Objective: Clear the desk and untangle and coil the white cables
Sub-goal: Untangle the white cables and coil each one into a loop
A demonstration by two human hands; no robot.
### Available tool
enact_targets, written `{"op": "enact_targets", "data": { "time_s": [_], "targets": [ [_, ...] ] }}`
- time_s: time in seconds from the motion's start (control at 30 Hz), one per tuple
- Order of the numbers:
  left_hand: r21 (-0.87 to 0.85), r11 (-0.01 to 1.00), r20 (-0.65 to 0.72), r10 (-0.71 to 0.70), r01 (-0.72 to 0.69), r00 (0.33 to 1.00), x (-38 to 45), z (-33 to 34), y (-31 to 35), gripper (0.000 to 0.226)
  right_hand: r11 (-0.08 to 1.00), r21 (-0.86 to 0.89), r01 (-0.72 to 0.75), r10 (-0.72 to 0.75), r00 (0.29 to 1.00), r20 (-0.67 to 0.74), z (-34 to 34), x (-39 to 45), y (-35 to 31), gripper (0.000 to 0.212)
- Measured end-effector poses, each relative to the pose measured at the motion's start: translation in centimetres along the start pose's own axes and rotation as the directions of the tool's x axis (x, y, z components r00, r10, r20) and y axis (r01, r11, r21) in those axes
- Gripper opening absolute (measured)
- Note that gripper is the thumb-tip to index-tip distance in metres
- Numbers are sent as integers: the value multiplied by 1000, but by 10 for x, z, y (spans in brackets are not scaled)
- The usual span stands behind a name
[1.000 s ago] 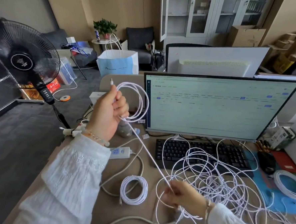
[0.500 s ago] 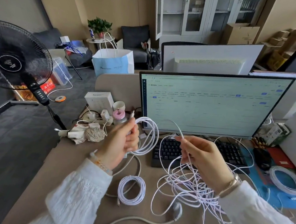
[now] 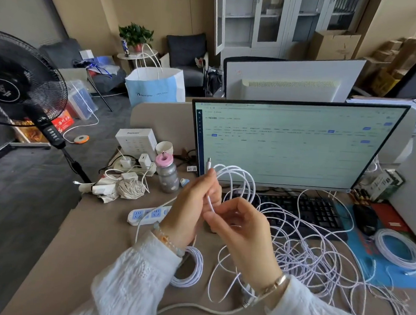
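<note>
My left hand (image 3: pixel 191 210) grips a few loops of white cable (image 3: pixel 239 181) held up in front of the monitor, its plug end sticking up above my fingers. Close beside it, my right hand (image 3: pixel 241 235) pinches the same cable just below the left hand's fingers. From there the cable runs down into a large white tangle (image 3: pixel 313 256) spread over the desk (image 3: pixel 94 243) and the keyboard (image 3: pixel 303 212). One finished coil (image 3: pixel 190 270) lies under my left wrist, another coil (image 3: pixel 401 252) on the blue mat at the right.
A monitor (image 3: pixel 295 143) stands right behind my hands. A power strip (image 3: pixel 147 214), a bottle (image 3: pixel 168 176), chargers, a white box (image 3: pixel 136 140) and a crumpled bundle (image 3: pixel 129 189) fill the desk's left. A mouse (image 3: pixel 365 219) sits right; a fan (image 3: pixel 19 82) stands at the left.
My right hand has come in from the right to meet the left one, laying another loop on the held coil. One second ago the hands were far apart with the cable stretched between them.
</note>
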State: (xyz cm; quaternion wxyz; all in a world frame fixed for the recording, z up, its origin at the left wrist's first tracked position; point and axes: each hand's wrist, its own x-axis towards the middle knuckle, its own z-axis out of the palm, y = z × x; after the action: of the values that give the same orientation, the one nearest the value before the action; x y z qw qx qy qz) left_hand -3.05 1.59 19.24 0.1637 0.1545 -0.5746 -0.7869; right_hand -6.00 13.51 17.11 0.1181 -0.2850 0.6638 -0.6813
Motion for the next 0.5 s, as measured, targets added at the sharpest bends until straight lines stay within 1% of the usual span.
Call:
{"op": "enact_targets", "data": {
  "time_s": [0.03, 0.07, 0.13, 0.17, 0.2, 0.23, 0.27, 0.3, 0.33, 0.37, 0.4, 0.43, 0.5],
  "targets": [
    [-123, 992, 39, -33, 38, 999, 1, -2, 3, 46, 999, 47, 0, 2, 1000, -26, -5, -1, 2, 25],
    [-232, 970, 71, -62, 77, 996, 3, -4, 6, 46, 997, 72, 7, 0, 995, -101, -11, -1, 5, 34],
    [-360, 924, 120, -92, 130, 988, 4, -9, 11, 46, 997, 79, 3, 20, 959, -282, -25, 3, 11, 44],
    [-396, 906, 147, -99, 150, 984, 5, -12, 13, 46, 993, 115, -30, 65, 945, -320, -31, 6, 15, 46],
    [-419, 890, 184, -111, 180, 977, 4, -14, 13, 47, 980, 177, -89, 137, 949, -284, -36, 11, 16, 53],
    [-426, 877, 233, -131, 222, 964, 4, -15, 13, 48, 950, 270, -157, 210, 962, -177, -39, 17, 16, 63],
    [-419, 866, 292, -156, 273, 944, 4, -16, 12, 47, 895, 377, -237, 270, 962, -37, -41, 23, 15, 72],
    [-400, 857, 349, -186, 325, 918, 3, -15, 10, 46, 809, 493, -321, 315, 944, 98, -43, 28, 13, 71],
    [-376, 851, 389, -215, 367, 896, 2, -15, 9, 44, 726, 567, -390, 337, 920, 201, -44, 31, 8, 63],
    [-354, 846, 410, -244, 399, 879, 2, -15, 6, 43, 675, 593, -439, 348, 898, 269, -45, 33, 3, 51],
    [-335, 841, 418, -271, 424, 867, 2, -14, 3, 42, 666, 583, -465, 355, 885, 300, -46, 35, -1, 40],
    [-320, 838, 418, -293, 442, 860, 2, -14, 2, 41, 675, 569, -469, 358, 883, 304, -47, 38, -2, 34],
    [-312, 826, 413, -327, 469, 850, 1, -14, 0, 40, 682, 560, -470, 355, 882, 308, -49, 41, 2, 32]
  ]
}}
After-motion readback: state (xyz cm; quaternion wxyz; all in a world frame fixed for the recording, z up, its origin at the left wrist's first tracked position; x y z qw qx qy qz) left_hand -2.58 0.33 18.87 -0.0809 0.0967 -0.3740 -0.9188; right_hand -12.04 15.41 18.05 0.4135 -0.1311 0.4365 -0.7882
